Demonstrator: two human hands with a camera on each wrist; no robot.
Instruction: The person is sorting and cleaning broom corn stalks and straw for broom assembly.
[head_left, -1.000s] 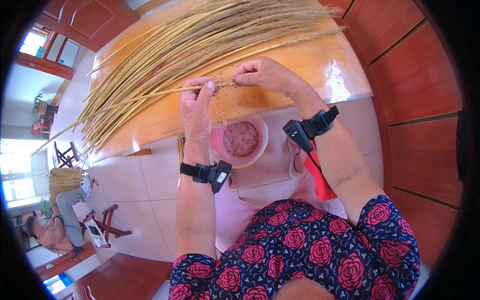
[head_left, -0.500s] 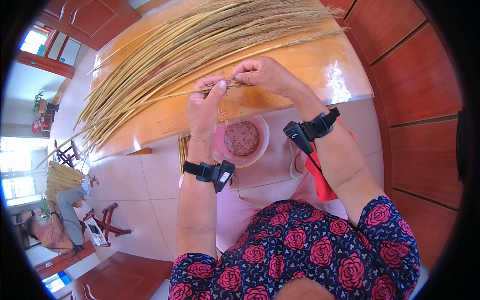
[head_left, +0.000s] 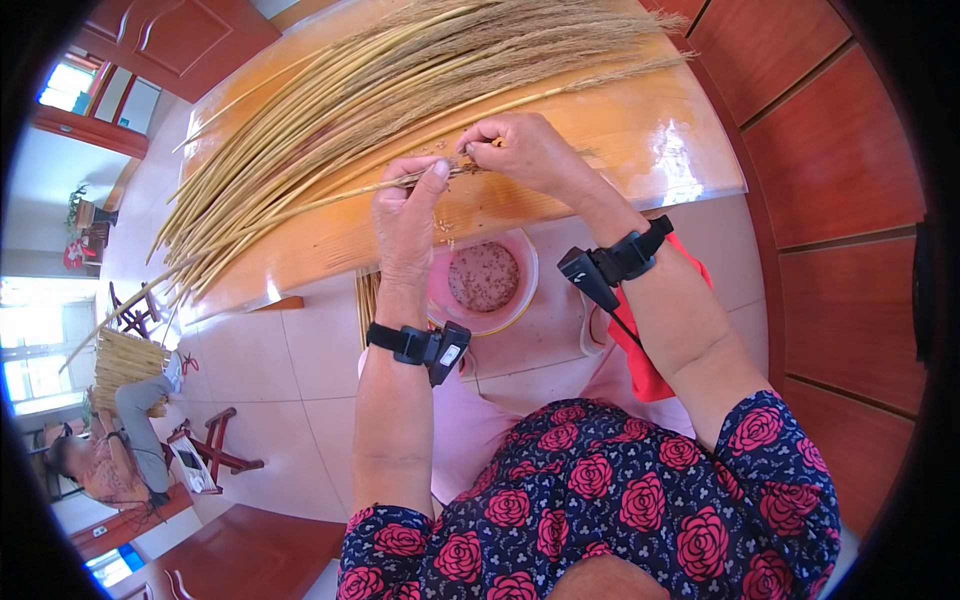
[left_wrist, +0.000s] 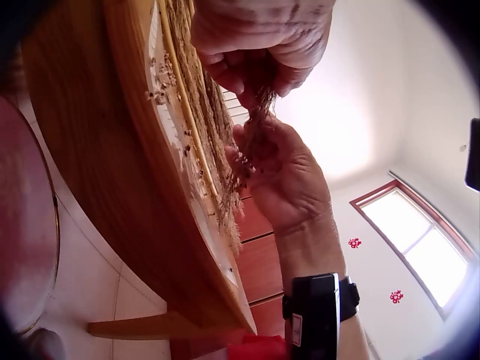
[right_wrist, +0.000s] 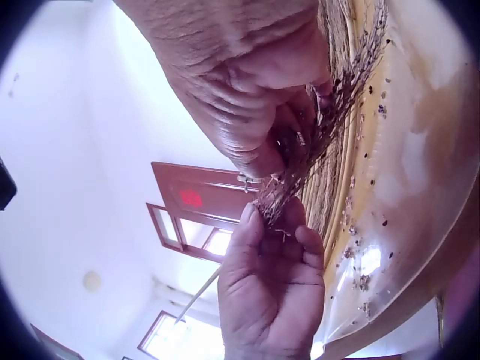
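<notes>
My left hand (head_left: 408, 215) pinches a long broomcorn stalk (head_left: 330, 192) between thumb and fingers, just below its seed head. The bare end of the stalk runs off to the left, past the table's edge. Thin dark sprays of the seed head (right_wrist: 352, 90) stick out beyond the left fingertips. My right hand (head_left: 530, 150) is curled about these sprays, its fingertips close to the left thumb. Small seeds (right_wrist: 349, 251) lie scattered on the tabletop beneath both hands.
A pile of broomcorn stalks (head_left: 300, 140) spreads along the wooden table (head_left: 520, 205). Below the front edge stands a pink basin (head_left: 531, 265) with seeds in it. Red cabinets (head_left: 825, 150) rise at the right. Another person (head_left: 110, 465) sits far left, near a folding stool (head_left: 215, 440).
My left hand has shifted slightly right with the stalk. The right hand first came close to it, and its wrist has since turned a little. The far person has moved their arms.
</notes>
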